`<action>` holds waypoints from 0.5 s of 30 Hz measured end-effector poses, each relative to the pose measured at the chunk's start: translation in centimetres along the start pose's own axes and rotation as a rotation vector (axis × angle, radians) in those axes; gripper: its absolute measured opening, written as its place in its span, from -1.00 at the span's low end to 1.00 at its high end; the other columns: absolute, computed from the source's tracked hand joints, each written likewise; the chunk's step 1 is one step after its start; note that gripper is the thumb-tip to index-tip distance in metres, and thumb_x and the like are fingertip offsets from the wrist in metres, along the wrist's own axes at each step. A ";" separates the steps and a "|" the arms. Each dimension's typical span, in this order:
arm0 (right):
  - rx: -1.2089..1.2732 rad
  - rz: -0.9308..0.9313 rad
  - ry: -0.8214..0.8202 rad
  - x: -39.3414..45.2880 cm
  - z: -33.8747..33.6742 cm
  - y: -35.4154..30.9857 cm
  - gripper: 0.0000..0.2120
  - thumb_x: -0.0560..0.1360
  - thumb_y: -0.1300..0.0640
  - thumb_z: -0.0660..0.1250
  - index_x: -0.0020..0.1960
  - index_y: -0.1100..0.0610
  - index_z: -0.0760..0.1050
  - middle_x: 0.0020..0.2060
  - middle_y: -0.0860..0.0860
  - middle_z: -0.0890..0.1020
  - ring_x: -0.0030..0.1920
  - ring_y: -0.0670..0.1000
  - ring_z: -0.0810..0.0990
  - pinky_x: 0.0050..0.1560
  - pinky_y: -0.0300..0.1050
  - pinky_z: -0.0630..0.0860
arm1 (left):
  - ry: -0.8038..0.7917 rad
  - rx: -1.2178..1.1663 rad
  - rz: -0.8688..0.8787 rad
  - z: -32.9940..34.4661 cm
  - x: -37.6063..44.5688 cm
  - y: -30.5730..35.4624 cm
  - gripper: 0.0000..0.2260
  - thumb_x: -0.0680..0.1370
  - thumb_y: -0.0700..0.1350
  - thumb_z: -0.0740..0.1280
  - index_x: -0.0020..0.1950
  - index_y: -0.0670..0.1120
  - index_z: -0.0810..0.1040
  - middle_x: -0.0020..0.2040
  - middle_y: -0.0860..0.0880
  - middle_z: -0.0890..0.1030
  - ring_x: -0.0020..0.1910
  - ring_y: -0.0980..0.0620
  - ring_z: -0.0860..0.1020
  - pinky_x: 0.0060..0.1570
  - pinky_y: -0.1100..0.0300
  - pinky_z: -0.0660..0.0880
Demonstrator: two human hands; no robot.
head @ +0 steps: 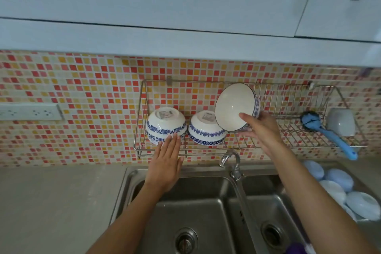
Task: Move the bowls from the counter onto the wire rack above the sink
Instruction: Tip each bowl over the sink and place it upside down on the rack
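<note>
While R hand [262, 130] tilts bowl [236, 106], rack [288, 132] rt side open.

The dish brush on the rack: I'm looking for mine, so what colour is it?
The dish brush is blue, head and handle alike, seen in the head view.

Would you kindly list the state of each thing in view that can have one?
Left bowl: upside down on the rack.
Middle bowl: upside down on the rack.
Right bowl: tilted on edge, gripped by the right hand.
Left hand: flat, fingertips at the left bowl.
Brush: lying on the rack, handle overhanging.
Tap: no water visible.
Sink: no dishes visible.
</note>
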State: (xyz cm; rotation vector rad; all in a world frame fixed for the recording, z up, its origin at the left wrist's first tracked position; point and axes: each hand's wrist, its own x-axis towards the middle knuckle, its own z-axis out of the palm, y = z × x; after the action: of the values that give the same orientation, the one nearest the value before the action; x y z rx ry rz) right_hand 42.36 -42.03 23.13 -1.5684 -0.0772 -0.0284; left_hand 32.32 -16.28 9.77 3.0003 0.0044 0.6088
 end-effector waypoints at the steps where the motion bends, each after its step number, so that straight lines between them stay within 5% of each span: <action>1: -0.067 -0.049 0.026 0.5 0.3 -0.3 -0.65 0.38 0.18 0.52 0.12 0.14 0.51 0.06 0.07 0.64 -0.03 0.05 0.68 -0.16 0.09 0.67 | 0.012 -0.004 0.000 0.1 0.0 0.0 -0.47 0.63 0.14 -0.18 0.53 -0.08 -0.15 0.55 -0.01 -0.13 0.52 -0.01 -0.21 0.48 0.08 -0.30; 4: -0.359 -0.224 0.125 2.4 1.1 -0.3 -0.70 0.28 0.03 0.58 -0.06 0.02 0.56 -0.09 -0.01 0.68 -0.16 -0.06 0.68 -0.20 0.01 0.67 | 0.018 -0.008 0.001 0.3 0.1 0.0 -0.48 0.64 0.12 -0.13 0.53 -0.08 -0.13 0.55 -0.02 -0.10 0.52 0.00 -0.18 0.43 0.13 -0.30; 7: -0.658 -0.330 0.196 4.3 1.8 0.7 -0.43 0.13 -0.21 0.55 0.01 0.03 0.50 0.00 0.02 0.57 0.01 0.01 0.59 -0.02 0.00 0.62 | 0.012 -0.028 -0.001 0.3 0.1 0.0 -0.47 0.64 0.13 -0.14 0.53 -0.07 -0.16 0.55 -0.01 -0.13 0.52 0.01 -0.21 0.43 0.12 -0.31; 10: -0.816 -0.451 0.160 4.5 2.9 1.5 -0.22 0.21 -0.08 0.60 0.29 0.17 0.36 0.16 0.10 0.41 0.16 0.04 0.43 0.16 -0.06 0.49 | -0.012 -0.028 -0.002 0.0 0.1 0.1 -0.47 0.62 0.14 -0.21 0.52 -0.06 -0.25 0.54 0.01 -0.23 0.50 0.05 -0.30 0.47 0.09 -0.34; 15: -0.954 -0.641 0.050 4.0 4.4 2.8 -0.14 0.25 0.05 0.61 0.41 0.18 0.25 0.16 0.14 0.37 0.15 0.09 0.42 0.12 -0.01 0.52 | -0.025 -0.049 -0.020 -0.2 0.1 0.2 -0.47 0.61 0.15 -0.21 0.52 -0.04 -0.24 0.53 0.02 -0.23 0.50 0.05 -0.30 0.46 0.06 -0.27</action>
State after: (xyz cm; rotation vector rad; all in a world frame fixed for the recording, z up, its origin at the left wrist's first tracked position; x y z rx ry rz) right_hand 46.41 -37.53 20.59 -2.4250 -0.5936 -0.6934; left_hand 32.35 -16.42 10.00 2.9570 0.0176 0.5614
